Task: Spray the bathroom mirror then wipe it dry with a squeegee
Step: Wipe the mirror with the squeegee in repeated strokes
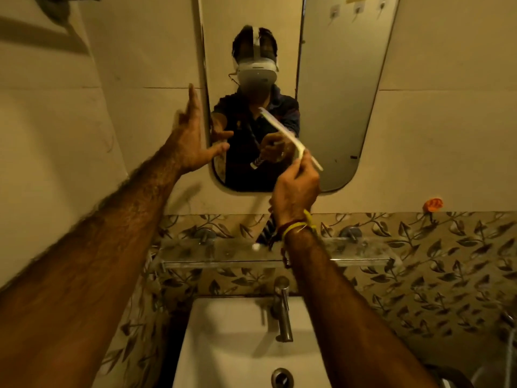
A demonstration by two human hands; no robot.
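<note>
Nearest the camera, a white rectangular ceramic washbasin sits at the bottom of the view, with a plain chrome pillar tap standing at its back edge. Above it a clear glass shelf on two round metal brackets runs across a band of leaf-patterned wall tiles. No brand, label or legible writing shows on any of these.

The right hand, its wrist wrapped in yellow and red thread bands, is closed around the handle of a white plastic squeegee, pinching it just under the blade. The squeegee's blade is a long, thin, pale strip, slightly blurred, with no marking readable on it. Its long axis lies on a diagonal, the upper end pointing up and left and the lower end down and right, in front of the lower middle of the glass; whether it touches the glass cannot be told.

The left hand is open, fingers spread and pointing upward, at the left edge of the tall rounded-corner wall mirror, which hangs on plain cream tiles. The mirror reflects the person's dark shirt and a white headset.
</note>
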